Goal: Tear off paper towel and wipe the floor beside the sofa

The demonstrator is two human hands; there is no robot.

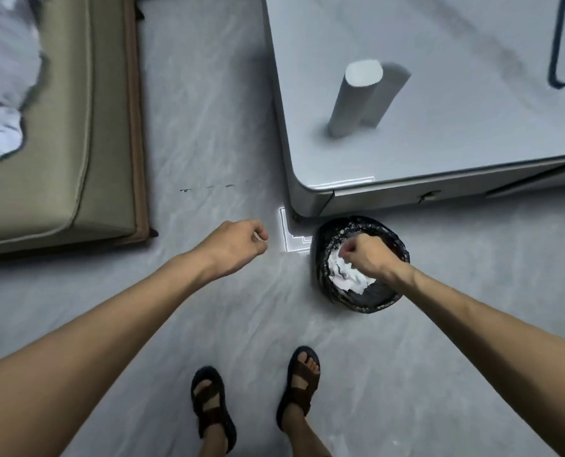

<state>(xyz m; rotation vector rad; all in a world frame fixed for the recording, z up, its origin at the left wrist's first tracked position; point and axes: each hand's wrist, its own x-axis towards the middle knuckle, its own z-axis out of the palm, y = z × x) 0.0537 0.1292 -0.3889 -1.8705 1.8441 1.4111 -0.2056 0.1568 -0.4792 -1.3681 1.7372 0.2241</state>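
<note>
Two hands are reaching forward over the floor (208,324) as the person is standing and looking down. The right hand (365,255) is hovering over the black-lined bin (391,234) at the near corner of the worktop (439,150), with its fingers curled in a fist right above a crumpled white wad (344,275) of paper towel lying inside the bin. Whether the fingers are gripping that wad or are just clear of it I cannot tell, since the knuckles are hiding the contact. The left hand (238,242) is hanging to the left of the bin with its fingers curled loosely, and nothing is showing in it. The roll (353,100) is standing upright on the worktop, far from both hands and untouched. The sofa (109,127) is sitting at the left, and the strip of floor between it and the worktop is lying bare apart from a thin dark streak (208,187) just beyond the left hand. Judging by the used wad in the bin, the tearing and at least one round of wiping are looking done, and the person is now disposing of the paper. That streak is suggesting the floor may be needing another sheet and another pass, though it could equally be a permanent mark.
</note>
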